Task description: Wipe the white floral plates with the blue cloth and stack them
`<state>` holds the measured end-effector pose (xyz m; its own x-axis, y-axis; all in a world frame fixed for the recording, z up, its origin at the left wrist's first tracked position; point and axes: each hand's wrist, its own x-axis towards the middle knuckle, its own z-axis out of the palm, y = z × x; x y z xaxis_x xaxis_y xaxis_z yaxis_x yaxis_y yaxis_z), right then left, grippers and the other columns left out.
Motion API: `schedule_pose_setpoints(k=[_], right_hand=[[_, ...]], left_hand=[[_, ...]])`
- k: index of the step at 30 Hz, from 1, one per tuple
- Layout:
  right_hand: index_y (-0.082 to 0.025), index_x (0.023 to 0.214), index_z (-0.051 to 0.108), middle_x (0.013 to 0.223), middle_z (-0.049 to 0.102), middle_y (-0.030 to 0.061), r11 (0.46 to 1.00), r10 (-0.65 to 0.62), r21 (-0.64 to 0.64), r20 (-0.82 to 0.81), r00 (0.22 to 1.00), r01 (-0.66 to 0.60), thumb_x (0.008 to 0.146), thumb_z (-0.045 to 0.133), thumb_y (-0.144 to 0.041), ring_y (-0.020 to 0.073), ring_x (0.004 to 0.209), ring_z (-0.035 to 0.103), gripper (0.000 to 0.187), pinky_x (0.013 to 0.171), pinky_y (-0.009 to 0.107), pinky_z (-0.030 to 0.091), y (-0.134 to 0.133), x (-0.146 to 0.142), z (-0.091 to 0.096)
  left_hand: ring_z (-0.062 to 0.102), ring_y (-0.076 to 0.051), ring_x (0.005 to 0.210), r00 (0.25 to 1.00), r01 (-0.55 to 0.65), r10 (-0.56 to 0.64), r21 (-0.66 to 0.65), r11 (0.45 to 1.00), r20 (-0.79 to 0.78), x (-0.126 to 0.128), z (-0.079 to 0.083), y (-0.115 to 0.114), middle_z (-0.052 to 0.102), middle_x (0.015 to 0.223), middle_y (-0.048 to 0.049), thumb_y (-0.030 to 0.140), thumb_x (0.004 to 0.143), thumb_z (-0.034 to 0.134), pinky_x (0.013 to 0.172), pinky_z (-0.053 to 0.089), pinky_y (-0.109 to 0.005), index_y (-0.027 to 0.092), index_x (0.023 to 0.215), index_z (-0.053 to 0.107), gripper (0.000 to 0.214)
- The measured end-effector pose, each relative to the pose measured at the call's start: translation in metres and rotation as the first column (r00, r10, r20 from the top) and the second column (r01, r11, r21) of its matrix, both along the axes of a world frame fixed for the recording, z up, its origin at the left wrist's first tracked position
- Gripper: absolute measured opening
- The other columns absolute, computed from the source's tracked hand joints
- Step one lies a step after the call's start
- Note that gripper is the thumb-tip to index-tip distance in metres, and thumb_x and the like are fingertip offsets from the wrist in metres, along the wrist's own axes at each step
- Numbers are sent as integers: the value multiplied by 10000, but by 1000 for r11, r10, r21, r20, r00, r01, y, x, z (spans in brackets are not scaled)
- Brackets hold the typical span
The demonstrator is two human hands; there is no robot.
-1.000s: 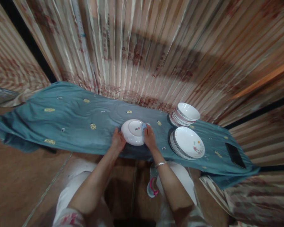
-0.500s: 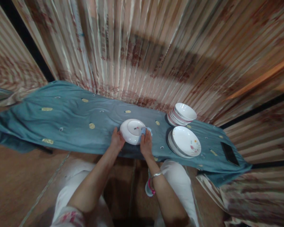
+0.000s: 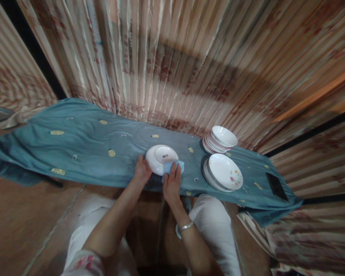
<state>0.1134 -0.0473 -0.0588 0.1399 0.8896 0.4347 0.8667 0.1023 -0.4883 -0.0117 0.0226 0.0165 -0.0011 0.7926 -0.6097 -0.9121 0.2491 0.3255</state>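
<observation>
A white plate point(image 3: 160, 157) lies upside down on the blue-green cloth point(image 3: 83, 145), its foot ring and a small mark facing up. My left hand point(image 3: 142, 172) grips its near left rim. My right hand point(image 3: 171, 183) presses a small light-blue wiping cloth point(image 3: 172, 166) against the plate's near right edge, fingers closed over the cloth.
To the right stand a stack of white plates point(image 3: 223, 172) with a flower print and, behind it, a stack of white bowls point(image 3: 220, 138). A dark phone point(image 3: 275, 186) lies near the cloth's right end. A striped curtain point(image 3: 175, 69) hangs right behind the table.
My right hand has drawn the wiping cloth from the plate's far right side down to its near right edge. The left hand has kept its hold on the rim.
</observation>
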Motion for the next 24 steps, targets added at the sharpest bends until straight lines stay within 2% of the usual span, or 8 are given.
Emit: schedule_pose_setpoints(k=[5,9,13,16,18,21,24], right_hand=[[-55,1564,284,1613,280,260,994,113,-15,134,985,-112,973,332,-131,331,1554,125,598,1171,609,324,-10,-8,0],[-87,1536,384,1595,360,219,970,238,-10,214,948,-241,933,323,-46,312,1546,185,608,1175,577,343,-12,-15,3],[-112,1502,454,1574,416,190,943,326,-10,231,917,-333,914,336,-18,289,1531,246,607,1170,555,365,-6,-15,13],[-99,1460,507,1544,461,183,915,390,26,195,900,-402,921,334,-22,261,1516,287,571,1189,520,363,1,-8,23],[-86,1431,537,1530,479,178,902,417,57,141,898,-427,923,333,-38,249,1499,325,549,1203,493,358,5,-1,31],[-98,1405,564,1515,498,160,901,427,81,10,904,-426,917,348,-73,237,1465,388,534,1209,466,363,8,9,41],[-147,1406,567,1506,515,129,918,395,97,-156,905,-384,919,370,-116,218,1434,436,525,1207,446,366,8,20,50]], left_hand=[[743,-217,778,1000,7,-7,-1,1000,-24,1,2,1,767,780,-100,332,1029,367,788,583,-288,58,1239,651,447],[749,-235,815,995,57,-56,11,998,-88,3,6,1,760,739,-69,277,1020,363,812,595,-322,91,1131,696,397],[736,-223,747,986,92,-88,26,995,-138,5,3,1,740,688,-60,177,947,460,742,592,-306,74,1001,713,278],[680,-166,604,968,135,-119,61,989,-219,5,-3,0,725,650,-56,76,804,576,641,553,-249,70,852,709,141],[627,-136,533,954,153,-117,115,982,-275,5,-5,0,715,620,-32,38,691,634,582,517,-229,89,785,702,127],[605,-132,522,941,152,-77,210,966,-328,9,-1,-1,705,598,-14,66,571,721,554,486,-231,107,747,696,183],[613,-142,561,918,111,29,328,938,-395,18,7,-1,717,650,-16,141,518,775,583,482,-255,124,769,690,266]])
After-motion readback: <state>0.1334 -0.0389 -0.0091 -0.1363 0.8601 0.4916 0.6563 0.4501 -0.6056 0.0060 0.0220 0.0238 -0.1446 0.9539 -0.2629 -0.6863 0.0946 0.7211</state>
